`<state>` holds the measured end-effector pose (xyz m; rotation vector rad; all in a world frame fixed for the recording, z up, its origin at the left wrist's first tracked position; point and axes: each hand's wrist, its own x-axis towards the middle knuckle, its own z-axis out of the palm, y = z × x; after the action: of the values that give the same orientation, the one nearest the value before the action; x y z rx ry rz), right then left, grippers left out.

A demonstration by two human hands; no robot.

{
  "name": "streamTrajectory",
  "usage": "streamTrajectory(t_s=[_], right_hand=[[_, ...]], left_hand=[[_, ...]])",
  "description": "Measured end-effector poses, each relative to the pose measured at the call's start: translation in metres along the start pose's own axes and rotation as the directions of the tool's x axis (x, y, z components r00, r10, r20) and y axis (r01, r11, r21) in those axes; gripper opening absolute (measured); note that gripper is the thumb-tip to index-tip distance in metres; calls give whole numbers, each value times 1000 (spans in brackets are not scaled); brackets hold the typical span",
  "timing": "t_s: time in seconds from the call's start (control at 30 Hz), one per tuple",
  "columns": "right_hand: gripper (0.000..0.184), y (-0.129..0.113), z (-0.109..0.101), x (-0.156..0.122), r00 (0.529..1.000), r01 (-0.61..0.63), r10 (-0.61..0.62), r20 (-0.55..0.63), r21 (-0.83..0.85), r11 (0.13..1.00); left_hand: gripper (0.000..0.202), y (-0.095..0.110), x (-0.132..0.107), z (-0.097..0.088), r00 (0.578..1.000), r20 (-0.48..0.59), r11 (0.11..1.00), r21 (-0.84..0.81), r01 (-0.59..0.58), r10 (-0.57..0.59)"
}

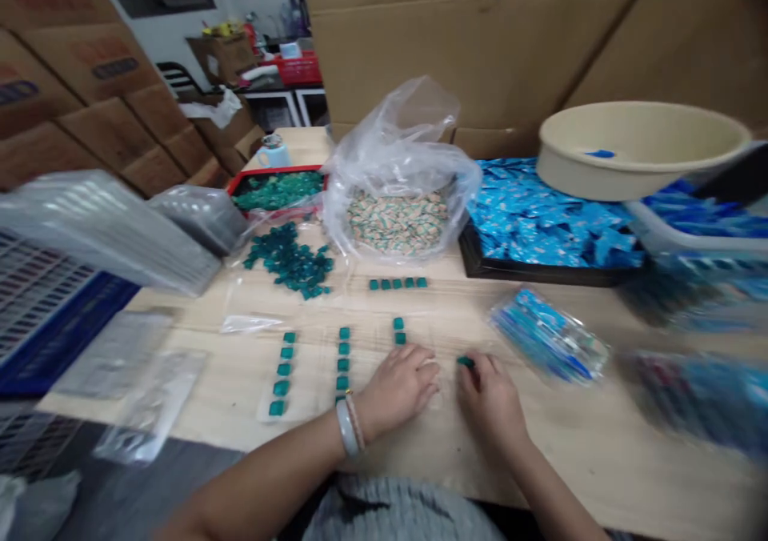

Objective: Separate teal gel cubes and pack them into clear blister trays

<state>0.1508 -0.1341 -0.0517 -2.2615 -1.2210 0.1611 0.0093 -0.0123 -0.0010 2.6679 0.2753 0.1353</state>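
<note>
My left hand [399, 390] lies palm down over the third clear plastic strip, fingers slightly apart and bent, hiding most of that strip. Just beyond the fingertips show two teal cubes [399, 330]. Between the thumb and fingers of my right hand [493, 401] is a small teal cube [465, 361], held low over the wooden table. Left of my hands, more teal cubes [282, 370] stand in a column on a clear strip, and another column of cubes [343, 357] is partly covered by my left wrist. A short row of teal cubes [397, 283] sits farther back.
Loose teal cubes [288, 257] are heaped on a plastic bag, behind them a red tray [240, 179] of green pieces. A clear bag [396, 165] holds many small patterned pieces. Blue packets [552, 221] fill a black tray; a cream basin [648, 173] rests there. Filled packs [549, 337] lie right.
</note>
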Motion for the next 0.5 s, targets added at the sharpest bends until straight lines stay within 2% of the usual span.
streamTrajectory(t_s=[0.1, 0.2, 0.3, 0.33, 0.37, 0.4, 0.43, 0.47, 0.5], right_hand=[[22, -8, 12, 11, 1000, 14, -14, -10, -16, 1000], [26, -15, 26, 26, 999, 32, -33, -7, -18, 999], [30, -27, 36, 39, 999, 50, -50, -2, -3, 999], [32, -31, 37, 42, 999, 47, -47, 2, -1, 999], [35, -35, 36, 45, 999, 41, -41, 2, -3, 999], [37, -39, 35, 47, 999, 37, -37, -4, -12, 999], [40, -43, 33, 50, 999, 39, -39, -16, -20, 999], [41, -48, 31, 53, 998, 51, -51, -27, -24, 998], [41, -54, 29, 57, 997, 73, -74, -30, -18, 997]], left_hand=[[38, -30, -38, -13, 997, -16, 996, 38, 82, -81], [32, -54, -69, -17, 995, -37, 995, 31, 92, -91], [26, -88, -79, -29, 986, -135, 995, -3, 97, -97], [24, -104, -80, -38, 972, -191, 990, -19, 138, -139], [23, -124, -79, -48, 943, -255, 977, -38, 211, -214], [21, -146, -79, -59, 895, -316, 948, -68, 310, -316], [20, -168, -78, -70, 796, -400, 886, -114, 449, -455], [19, -190, -78, -80, 696, -439, 811, -159, 562, -569], [20, -209, -78, -88, 625, -448, 753, -201, 626, -639]])
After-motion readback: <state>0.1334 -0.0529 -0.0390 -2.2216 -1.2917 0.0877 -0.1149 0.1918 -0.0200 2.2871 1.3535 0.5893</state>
